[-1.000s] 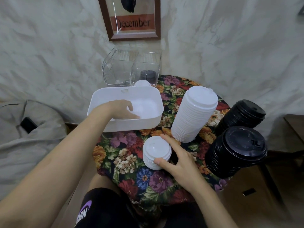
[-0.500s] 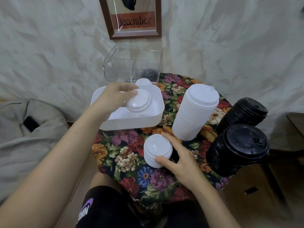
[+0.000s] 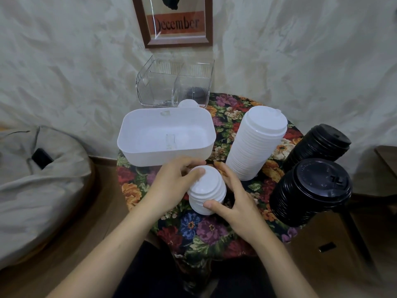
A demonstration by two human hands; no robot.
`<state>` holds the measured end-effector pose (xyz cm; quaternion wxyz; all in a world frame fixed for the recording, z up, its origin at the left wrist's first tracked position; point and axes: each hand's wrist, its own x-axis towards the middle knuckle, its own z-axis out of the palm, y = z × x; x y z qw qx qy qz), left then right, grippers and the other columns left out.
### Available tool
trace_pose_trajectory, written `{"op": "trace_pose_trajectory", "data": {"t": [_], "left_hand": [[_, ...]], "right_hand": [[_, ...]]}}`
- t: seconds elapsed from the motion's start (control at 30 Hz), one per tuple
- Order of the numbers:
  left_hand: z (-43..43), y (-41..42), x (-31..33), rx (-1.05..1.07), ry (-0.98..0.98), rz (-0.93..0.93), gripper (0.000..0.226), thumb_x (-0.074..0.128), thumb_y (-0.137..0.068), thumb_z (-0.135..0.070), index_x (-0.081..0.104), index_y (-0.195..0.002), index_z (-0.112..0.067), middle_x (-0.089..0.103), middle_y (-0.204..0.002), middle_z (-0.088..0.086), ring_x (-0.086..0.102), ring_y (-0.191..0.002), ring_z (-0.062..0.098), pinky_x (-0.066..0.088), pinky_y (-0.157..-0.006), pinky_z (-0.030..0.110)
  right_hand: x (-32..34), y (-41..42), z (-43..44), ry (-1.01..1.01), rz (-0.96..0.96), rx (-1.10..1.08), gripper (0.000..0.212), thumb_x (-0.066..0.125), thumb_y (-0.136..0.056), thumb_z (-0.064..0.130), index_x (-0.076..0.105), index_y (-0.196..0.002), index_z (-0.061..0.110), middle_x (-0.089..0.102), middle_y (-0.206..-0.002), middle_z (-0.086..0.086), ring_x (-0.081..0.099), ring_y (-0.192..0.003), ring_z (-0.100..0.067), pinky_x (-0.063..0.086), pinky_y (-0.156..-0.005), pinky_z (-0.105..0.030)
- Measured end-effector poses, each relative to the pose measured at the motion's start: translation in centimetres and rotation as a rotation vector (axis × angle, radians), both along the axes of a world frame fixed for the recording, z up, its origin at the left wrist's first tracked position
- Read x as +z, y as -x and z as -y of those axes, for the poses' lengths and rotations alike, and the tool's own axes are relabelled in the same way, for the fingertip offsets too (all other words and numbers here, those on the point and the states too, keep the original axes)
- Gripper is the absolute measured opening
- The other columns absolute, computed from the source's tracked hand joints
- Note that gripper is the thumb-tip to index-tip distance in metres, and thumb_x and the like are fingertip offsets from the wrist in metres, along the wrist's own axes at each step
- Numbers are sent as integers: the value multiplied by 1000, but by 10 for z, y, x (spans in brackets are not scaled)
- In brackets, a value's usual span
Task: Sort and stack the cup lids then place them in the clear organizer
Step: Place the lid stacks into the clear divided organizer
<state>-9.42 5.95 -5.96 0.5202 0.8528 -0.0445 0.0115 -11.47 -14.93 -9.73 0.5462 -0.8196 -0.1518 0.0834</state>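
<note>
Head view: a person's two bare hands meet over a round table (image 3: 202, 231) covered in floral cloth.
Left hand (image 3: 174, 186): curled over the top of the short stack of white lids (image 3: 207, 189), thumb on the top lid.
Right hand (image 3: 236, 204): clasps the same stack from the right, thumb at its lower front.
Short stack's place: near the table's front edge, just before the white bin (image 3: 150, 155).
Clear organizer (image 3: 154, 82): at the back by the wall, behind the bin; dark lids (image 3: 196, 94) in its right compartment.
Other stacks: tall white lid stack (image 3: 255, 145) right of the bin; two black lid stacks (image 3: 311, 192) further right.
</note>
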Motion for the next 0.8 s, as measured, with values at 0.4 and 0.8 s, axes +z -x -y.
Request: {"op": "trace_pose_trajectory", "data": {"t": [0.4, 0.8], "left_hand": [[13, 4, -6, 43, -97, 123, 15, 64, -100, -28, 75, -108, -36, 69, -105, -21, 61, -100, -4, 47, -81, 20], [9, 18, -26, -105, 69, 28, 44, 45, -105, -52, 57, -145, -37, 58, -143, -27, 49, -135, -7, 39, -115, 28]], "right_hand": [[3, 3, 2, 2, 24, -1, 70, 75, -85, 58, 38, -145, 63, 44, -146, 43, 41, -136, 16, 37, -106, -15], [0, 3, 0, 37, 32, -43, 70, 73, -89, 60, 38, -149, 54, 46, -146, 37, 44, -135, 12, 43, -109, -24]]}}
